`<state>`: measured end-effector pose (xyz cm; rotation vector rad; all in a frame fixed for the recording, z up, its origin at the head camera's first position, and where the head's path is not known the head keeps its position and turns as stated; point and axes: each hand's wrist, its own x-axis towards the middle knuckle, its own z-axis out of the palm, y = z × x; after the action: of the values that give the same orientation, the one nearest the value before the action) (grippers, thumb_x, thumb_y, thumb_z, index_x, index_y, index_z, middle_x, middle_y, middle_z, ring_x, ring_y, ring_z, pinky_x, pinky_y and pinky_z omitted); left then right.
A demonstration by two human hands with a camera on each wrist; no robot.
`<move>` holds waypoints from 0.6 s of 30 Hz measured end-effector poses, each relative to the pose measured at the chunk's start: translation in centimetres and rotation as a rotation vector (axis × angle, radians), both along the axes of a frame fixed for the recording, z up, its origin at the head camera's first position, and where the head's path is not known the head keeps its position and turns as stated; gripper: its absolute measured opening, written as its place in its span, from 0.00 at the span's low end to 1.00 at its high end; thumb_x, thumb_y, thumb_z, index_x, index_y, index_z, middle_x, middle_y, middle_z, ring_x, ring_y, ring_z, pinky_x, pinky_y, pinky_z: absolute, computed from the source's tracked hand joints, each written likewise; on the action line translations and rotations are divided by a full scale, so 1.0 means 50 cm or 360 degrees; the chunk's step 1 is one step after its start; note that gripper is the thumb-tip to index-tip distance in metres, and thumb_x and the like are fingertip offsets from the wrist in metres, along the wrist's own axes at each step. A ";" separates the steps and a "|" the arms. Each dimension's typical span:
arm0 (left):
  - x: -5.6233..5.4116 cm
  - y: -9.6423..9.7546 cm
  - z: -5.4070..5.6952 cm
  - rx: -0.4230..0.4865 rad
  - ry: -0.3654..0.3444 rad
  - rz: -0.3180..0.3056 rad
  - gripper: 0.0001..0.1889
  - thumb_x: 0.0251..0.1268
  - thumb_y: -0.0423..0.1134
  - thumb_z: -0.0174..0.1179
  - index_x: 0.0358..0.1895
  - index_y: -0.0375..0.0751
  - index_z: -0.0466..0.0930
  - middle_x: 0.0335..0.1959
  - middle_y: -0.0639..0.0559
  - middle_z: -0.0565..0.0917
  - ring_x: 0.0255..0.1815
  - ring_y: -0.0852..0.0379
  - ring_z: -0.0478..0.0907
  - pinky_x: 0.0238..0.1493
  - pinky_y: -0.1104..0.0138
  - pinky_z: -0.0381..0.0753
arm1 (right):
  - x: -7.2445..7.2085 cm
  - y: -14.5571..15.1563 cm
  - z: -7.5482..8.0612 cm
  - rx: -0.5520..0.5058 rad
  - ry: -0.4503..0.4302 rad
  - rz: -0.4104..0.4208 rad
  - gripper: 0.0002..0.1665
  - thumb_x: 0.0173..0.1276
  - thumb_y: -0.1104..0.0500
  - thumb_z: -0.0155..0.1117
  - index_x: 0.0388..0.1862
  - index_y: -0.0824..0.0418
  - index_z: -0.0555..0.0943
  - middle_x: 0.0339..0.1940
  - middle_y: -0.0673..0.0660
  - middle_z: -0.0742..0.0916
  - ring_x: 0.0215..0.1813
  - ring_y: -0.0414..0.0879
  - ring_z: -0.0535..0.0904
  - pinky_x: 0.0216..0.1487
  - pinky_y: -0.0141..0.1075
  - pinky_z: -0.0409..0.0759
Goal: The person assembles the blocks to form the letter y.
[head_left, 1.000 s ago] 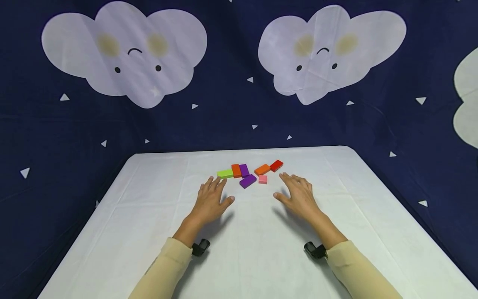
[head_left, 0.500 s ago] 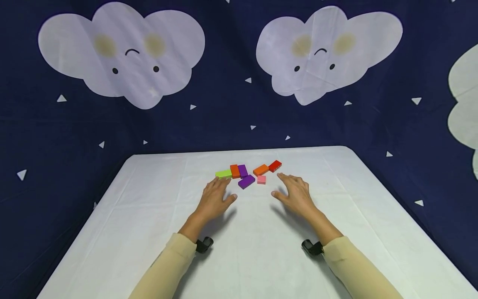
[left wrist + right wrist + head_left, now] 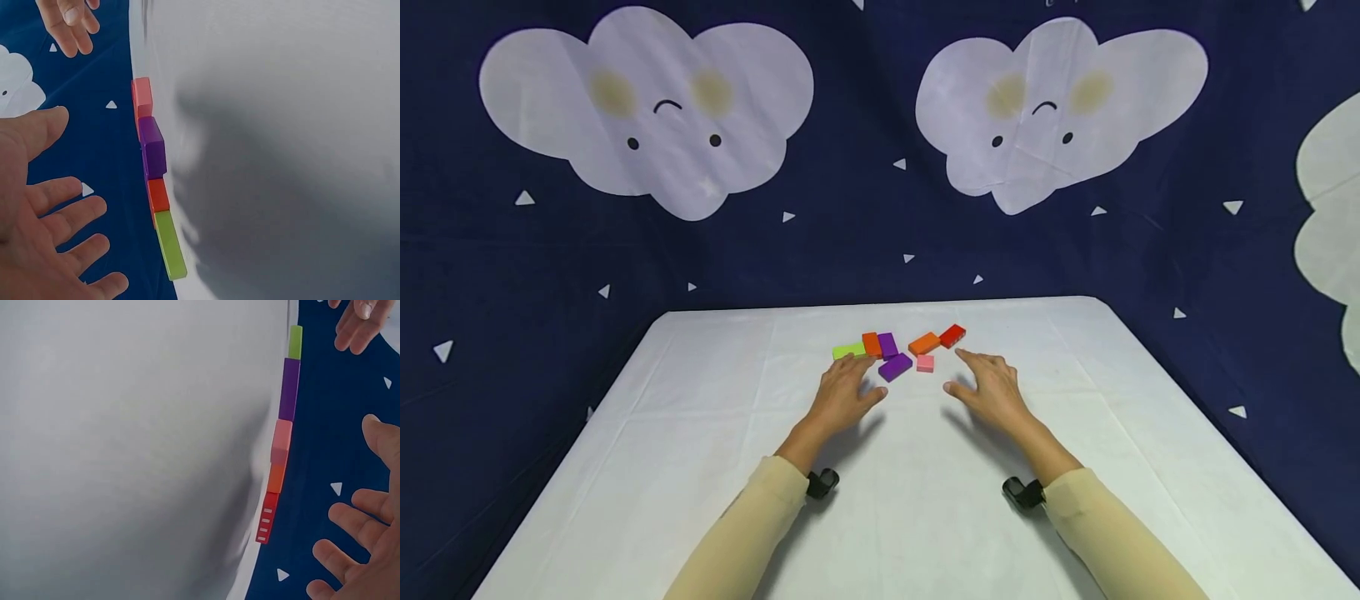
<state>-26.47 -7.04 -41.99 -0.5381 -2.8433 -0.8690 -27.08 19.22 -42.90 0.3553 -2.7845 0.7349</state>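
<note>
My left hand hovers over the white table with spread fingers, holding nothing, its fingertips partly covering the lime green block in the head view. Beside that block are an orange-red block and a purple block. A second purple block lies at an angle in front of them. My right hand is also empty and above the table, fingers apart. Nearest to it are a small pink block, an orange block and a red block with pale marks on one side, clearest in the right wrist view.
The table is covered with white cloth. Behind it hangs a dark blue curtain with white clouds and small triangles. A black camera is on the left wrist, and another black camera on the right.
My left hand has moved to the right, towards the purple blocks, its fingers now passing in front of the green block. The right hand has barely shifted. The blocks stay as they were.
</note>
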 end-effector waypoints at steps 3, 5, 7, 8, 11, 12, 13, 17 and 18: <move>-0.011 0.010 0.004 -0.0017 -0.0064 0.0000 0.30 0.62 0.50 0.58 0.67 0.43 0.66 0.68 0.44 0.70 0.74 0.42 0.55 0.70 0.46 0.54 | -0.008 0.000 0.000 -0.0008 -0.0027 -0.0002 0.40 0.59 0.44 0.66 0.68 0.57 0.68 0.64 0.64 0.77 0.62 0.62 0.68 0.58 0.56 0.60; -0.019 0.016 0.004 -0.0047 -0.0095 -0.0001 0.31 0.62 0.50 0.58 0.67 0.44 0.66 0.68 0.45 0.70 0.73 0.43 0.56 0.70 0.47 0.55 | -0.012 0.000 -0.004 -0.0023 -0.0051 -0.0005 0.40 0.59 0.44 0.66 0.68 0.57 0.68 0.64 0.64 0.77 0.62 0.62 0.68 0.58 0.55 0.60; -0.026 0.022 0.004 -0.0069 -0.0102 0.0002 0.31 0.61 0.50 0.59 0.67 0.45 0.66 0.67 0.45 0.71 0.73 0.43 0.57 0.69 0.48 0.57 | -0.016 0.001 -0.006 -0.0032 -0.0067 -0.0008 0.40 0.59 0.44 0.66 0.68 0.57 0.68 0.65 0.63 0.76 0.62 0.62 0.68 0.58 0.55 0.60; -0.029 0.024 0.003 -0.0071 -0.0104 0.0003 0.31 0.61 0.50 0.59 0.67 0.45 0.67 0.67 0.45 0.71 0.72 0.44 0.58 0.69 0.49 0.57 | -0.018 0.000 -0.006 -0.0039 -0.0074 -0.0011 0.40 0.59 0.44 0.66 0.68 0.57 0.68 0.65 0.63 0.76 0.62 0.62 0.68 0.57 0.55 0.60; -0.040 0.029 0.000 -0.0066 -0.0099 0.0001 0.31 0.60 0.49 0.60 0.67 0.44 0.67 0.66 0.45 0.72 0.71 0.44 0.60 0.68 0.50 0.59 | -0.022 0.001 -0.007 -0.0051 -0.0083 -0.0011 0.40 0.59 0.44 0.66 0.68 0.57 0.68 0.65 0.63 0.76 0.61 0.62 0.68 0.57 0.55 0.60; -0.044 0.031 -0.001 -0.0062 -0.0097 -0.0002 0.31 0.60 0.49 0.60 0.66 0.45 0.68 0.66 0.44 0.72 0.71 0.44 0.60 0.67 0.50 0.59 | -0.024 0.001 -0.007 -0.0049 -0.0085 -0.0015 0.40 0.59 0.44 0.66 0.68 0.57 0.68 0.65 0.63 0.76 0.61 0.62 0.69 0.56 0.54 0.61; -0.047 0.032 -0.003 -0.0060 -0.0095 -0.0007 0.31 0.60 0.49 0.61 0.66 0.45 0.68 0.66 0.44 0.72 0.71 0.44 0.61 0.67 0.51 0.59 | -0.025 0.001 -0.006 -0.0050 -0.0088 -0.0018 0.40 0.59 0.44 0.66 0.68 0.57 0.68 0.65 0.63 0.76 0.60 0.62 0.69 0.56 0.54 0.61; -0.059 0.042 -0.008 -0.0055 -0.0084 -0.0021 0.30 0.59 0.48 0.61 0.66 0.45 0.69 0.64 0.45 0.74 0.69 0.45 0.63 0.67 0.51 0.60 | -0.034 0.005 -0.007 -0.0037 -0.0113 -0.0047 0.40 0.59 0.44 0.66 0.68 0.57 0.68 0.66 0.62 0.76 0.60 0.62 0.69 0.55 0.53 0.61; -0.063 0.046 -0.009 -0.0055 -0.0079 -0.0023 0.30 0.59 0.48 0.61 0.65 0.46 0.70 0.63 0.45 0.75 0.68 0.45 0.63 0.67 0.51 0.60 | -0.037 0.007 -0.007 -0.0038 -0.0123 -0.0056 0.40 0.59 0.44 0.66 0.68 0.57 0.68 0.66 0.62 0.76 0.60 0.62 0.69 0.55 0.53 0.61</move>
<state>-29.60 -4.73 -42.43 -0.5493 -2.9081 -0.8485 -28.94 19.57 -43.24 0.2788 -2.8434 0.7896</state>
